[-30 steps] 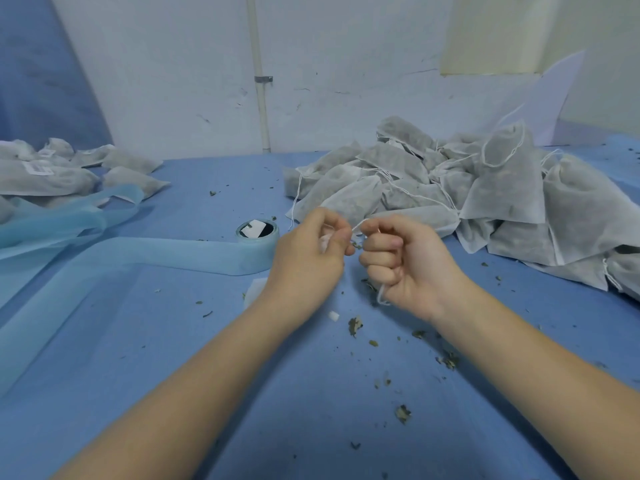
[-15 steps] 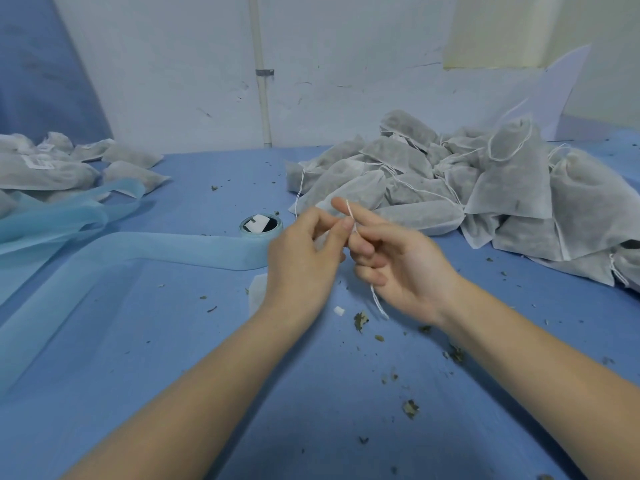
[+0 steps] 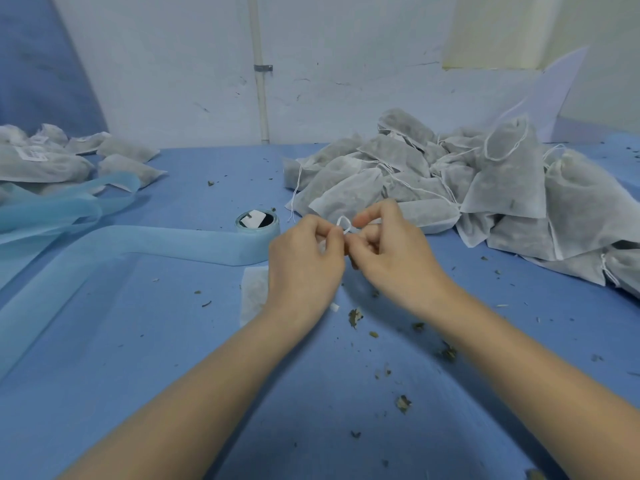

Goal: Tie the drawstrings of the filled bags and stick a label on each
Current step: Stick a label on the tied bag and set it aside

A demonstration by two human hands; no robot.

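Thin white drawstring (image 3: 343,224) forms a small loop standing up between the two hands, above the blue table (image 3: 173,358), centre of view. Left hand (image 3: 304,261) pinches the string at the loop's base, fingers curled in, thumb and forefinger tips together. Right hand (image 3: 391,258) is curled too, fingertips meeting the left's at the string, forefinger arched up over the loop; it looks to be pinching the string as well, though the exact contact is partly hidden. The bag being tied (image 3: 254,292) is mostly hidden under the left hand: only a pale, white non-woven fabric edge shows on the table just left of the left wrist.

Heap of untied filled bags (image 3: 485,188) behind the right hand and off to the right: grey-white translucent fabric, dark filling showing through, loose white strings trailing. One bag stands up on the heap with its string looped open at the mouth.

Label roll (image 3: 258,225) just left of the left hand, pale blue backing, a white label at the core. Its blue backing strip (image 3: 104,244) runs off left across the table and curls toward the near edge.

Finished bags (image 3: 45,157) far left, well apart from the hands, a white label visible on one.

Dried herb crumbs (image 3: 355,317) are scattered over the table near and below the hands. White wall (image 3: 173,64) behind, with a vertical pipe (image 3: 259,81).
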